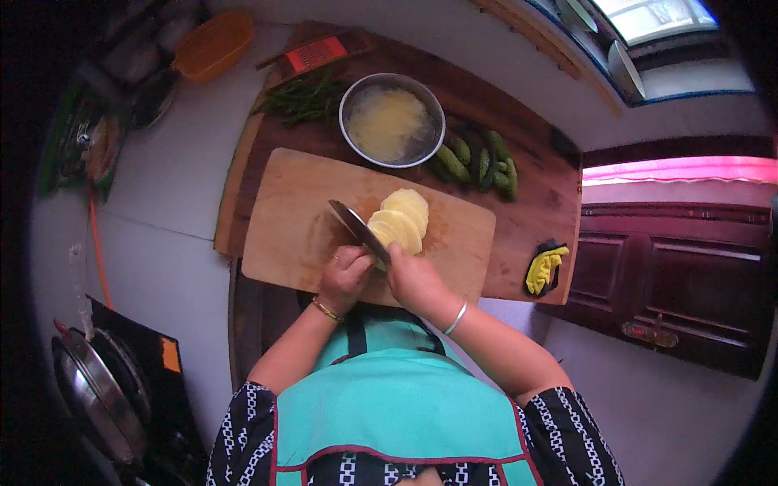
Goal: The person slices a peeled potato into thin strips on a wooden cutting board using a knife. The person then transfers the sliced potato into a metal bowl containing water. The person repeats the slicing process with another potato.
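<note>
The right hand point(415, 279) is closed round the handle of a knife point(355, 220), whose blade slants up and to the left across the board point(284, 212). The left hand point(347, 277) is curled close beside the blade; whether it holds anything, I cannot tell. Pale yellow slices point(403, 217) overlap on the board, right of the blade. Beyond, on the bench point(523, 231), a bowl point(353, 146) of pale yellow pieces stands between greens point(304, 101) and cucumbers point(455, 168).

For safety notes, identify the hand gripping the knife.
The right hand, wearing the silvery bracelet, grips the knife; the left hand wears a golden bracelet.
</note>
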`<control>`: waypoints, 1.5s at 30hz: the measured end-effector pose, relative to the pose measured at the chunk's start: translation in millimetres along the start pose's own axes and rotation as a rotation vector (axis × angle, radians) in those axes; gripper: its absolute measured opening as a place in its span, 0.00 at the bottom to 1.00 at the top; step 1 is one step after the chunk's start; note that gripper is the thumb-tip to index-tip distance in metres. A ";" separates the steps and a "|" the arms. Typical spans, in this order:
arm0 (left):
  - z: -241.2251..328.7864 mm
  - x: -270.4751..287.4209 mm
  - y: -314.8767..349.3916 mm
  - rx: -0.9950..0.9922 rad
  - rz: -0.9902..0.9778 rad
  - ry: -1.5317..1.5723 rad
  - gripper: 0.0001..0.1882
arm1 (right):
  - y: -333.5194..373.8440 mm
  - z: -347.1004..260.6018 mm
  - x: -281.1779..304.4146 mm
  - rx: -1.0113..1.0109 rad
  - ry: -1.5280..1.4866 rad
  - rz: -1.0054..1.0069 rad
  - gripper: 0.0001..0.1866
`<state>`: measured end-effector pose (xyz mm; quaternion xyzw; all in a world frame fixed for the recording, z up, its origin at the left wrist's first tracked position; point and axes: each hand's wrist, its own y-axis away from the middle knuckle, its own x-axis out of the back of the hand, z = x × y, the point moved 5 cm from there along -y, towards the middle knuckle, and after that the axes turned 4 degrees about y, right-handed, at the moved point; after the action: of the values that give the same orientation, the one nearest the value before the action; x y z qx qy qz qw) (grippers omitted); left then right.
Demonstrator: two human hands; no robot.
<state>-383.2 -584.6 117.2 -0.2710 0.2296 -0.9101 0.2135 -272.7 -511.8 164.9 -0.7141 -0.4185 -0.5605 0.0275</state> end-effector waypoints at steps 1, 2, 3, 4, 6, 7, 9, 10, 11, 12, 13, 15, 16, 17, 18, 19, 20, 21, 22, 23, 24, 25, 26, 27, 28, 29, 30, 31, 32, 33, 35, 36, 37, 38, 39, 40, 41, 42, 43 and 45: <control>-1.2 -0.3 -0.3 -0.006 0.002 -0.004 0.09 | -0.9 1.7 -2.2 0.008 -0.008 -0.001 0.09; -1.4 -0.2 -0.7 -0.014 0.007 -0.009 0.09 | -1.3 2.2 -0.4 0.018 -0.013 0.000 0.09; -2.2 -0.7 0.7 0.001 0.004 -0.007 0.10 | -0.6 2.4 2.1 0.028 -0.018 0.002 0.09; -3.2 -1.9 3.0 0.016 0.000 -0.004 0.10 | 2.5 2.0 6.6 0.036 -0.011 0.022 0.10; -9.4 -5.0 12.2 0.086 -0.022 0.050 0.10 | 13.1 -5.5 21.0 0.054 0.000 0.058 0.10; -16.5 -8.1 19.6 0.140 -0.040 0.104 0.10 | 17.8 -7.6 24.5 0.073 0.006 0.069 0.09; -12.1 -7.1 12.4 0.154 -0.055 0.113 0.10 | 25.9 -8.5 33.4 0.104 0.023 0.104 0.06; -7.8 -4.4 8.6 0.122 -0.052 0.065 0.10 | 29.3 -7.0 34.7 0.107 0.030 0.105 0.06; -3.0 -1.0 4.5 0.091 -0.050 0.015 0.10 | 31.9 -6.5 35.0 0.113 0.035 0.104 0.06; -4.8 -2.2 6.2 0.105 -0.050 0.022 0.10 | 34.2 -6.3 35.1 0.118 0.040 0.103 0.06; -8.5 -4.4 9.5 0.119 -0.050 0.028 0.09 | 36.2 -6.1 35.3 0.122 0.034 0.101 0.06; -8.7 -4.7 9.0 0.117 -0.034 0.037 0.10 | 39.1 -5.4 35.4 0.126 0.025 0.096 0.07; -8.2 -3.9 7.7 0.101 -0.017 0.037 0.10 | 39.5 -4.8 35.2 0.133 0.021 0.098 0.07; -6.7 -3.1 6.4 0.086 -0.001 0.038 0.10 | 39.8 -3.0 34.2 0.140 0.017 0.098 0.07; -5.3 -2.5 5.5 0.066 0.006 0.020 0.11 | 39.8 -1.9 33.5 0.147 0.013 0.098 0.07; -4.3 -1.5 4.6 0.046 0.014 0.001 0.11 | 39.5 -1.0 33.0 0.142 0.015 0.088 0.07; -3.9 -0.9 3.9 0.027 0.022 -0.017 0.11 | 38.5 -0.4 32.4 0.137 0.017 0.078 0.07; -4.4 -1.2 3.2 0.032 0.023 -0.017 0.12 | 37.1 0.2 32.0 0.133 0.019 0.067 0.07; -4.7 -1.6 2.2 0.036 0.024 -0.017 0.12 | 35.7 1.0 31.4 0.136 0.021 0.067 0.07; -4.6 -1.7 2.4 0.043 0.024 -0.018 0.12 | 35.2 2.1 29.5 0.139 0.021 0.065 0.07; -4.6 -1.5 2.2 0.046 0.024 -0.014 0.12 | 34.5 2.4 28.6 0.142 0.022 0.064 0.08; -4.6 -0.9 1.7 0.049 0.026 -0.011 0.12 | 33.0 1.7 28.6 0.140 0.025 0.051 0.08; -5.0 -0.4 1.3 0.052 0.026 -0.007 0.12 | 30.9 0.6 28.4 0.137 0.028 0.038 0.08; -4.3 0.4 1.2 0.042 0.024 -0.017 0.12 | 28.6 -0.5 28.0 0.134 0.031 0.024 0.08; -3.2 1.3 1.3 0.032 0.023 -0.027 0.12 | 26.0 -1.3 27.3 0.123 0.018 0.022 0.08; -2.7 1.7 1.4 0.023 0.019 -0.037 0.12 | 22.8 -2.1 25.7 0.111 0.004 0.018 0.08; -2.8 1.8 1.2 0.028 0.019 -0.041 0.12 | 19.4 -3.0 23.7 0.099 -0.011 0.014 0.09; -2.6 1.5 1.1 0.034 0.018 -0.045 0.12 | 13.9 -3.5 19.2 0.083 0.008 -0.012 0.09; -2.7 1.2 1.5 0.040 0.019 -0.049 0.12 | 7.1 -3.3 13.3 0.068 0.027 -0.038 0.09; -2.4 0.7 2.1 0.041 0.014 -0.041 0.12 | 2.7 -1.5 8.2 0.052 0.046 -0.064 0.09; -1.8 0.1 2.4 0.038 0.003 -0.023 0.11 | -1.2 2.3 3.0 0.043 0.026 -0.066 0.10; -1.7 -0.1 2.4 0.039 0.008 -0.021 0.11 | -1.8 3.5 1.8 0.037 0.015 -0.064 0.11; -1.0 -1.2 3.0 0.039 0.012 -0.017 0.11 | 0.1 4.7 3.0 0.052 0.001 -0.040 0.11; -0.5 -0.5 1.5 0.035 0.021 -0.021 0.11 | 2.1 5.1 8.8 0.076 -0.012 -0.013 0.12; -2.2 -2.6 2.3 0.052 0.011 -0.023 0.11 | 5.2 6.4 15.6 0.097 -0.026 0.015 0.13; -5.0 -6.3 5.2 0.067 0.000 -0.024 0.12 | 9.3 9.5 26.6 0.110 -0.056 0.079 0.14; -6.2 -8.4 6.3 0.079 -0.011 -0.026 0.13 | 14.4 10.6 44.3 0.125 -0.085 0.146 0.14; -6.3 -7.6 4.7 0.082 -0.027 -0.050 0.17 | 19.8 12.9 62.1 0.140 -0.115 0.222 0.14; -6.2 -6.0 3.8 0.085 -0.043 -0.074 0.22 | 25.7 16.5 76.2 0.160 -0.114 0.291 0.14; 9.4 -3.5 -17.8 0.116 -0.108 -0.158 0.33 | 38.6 26.9 100.0 0.191 -0.124 0.435 0.13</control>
<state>-379.7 -571.3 132.4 -0.3411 0.1439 -0.9079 0.1967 -225.5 -466.4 253.9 -0.8147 -0.3068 -0.4541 0.1893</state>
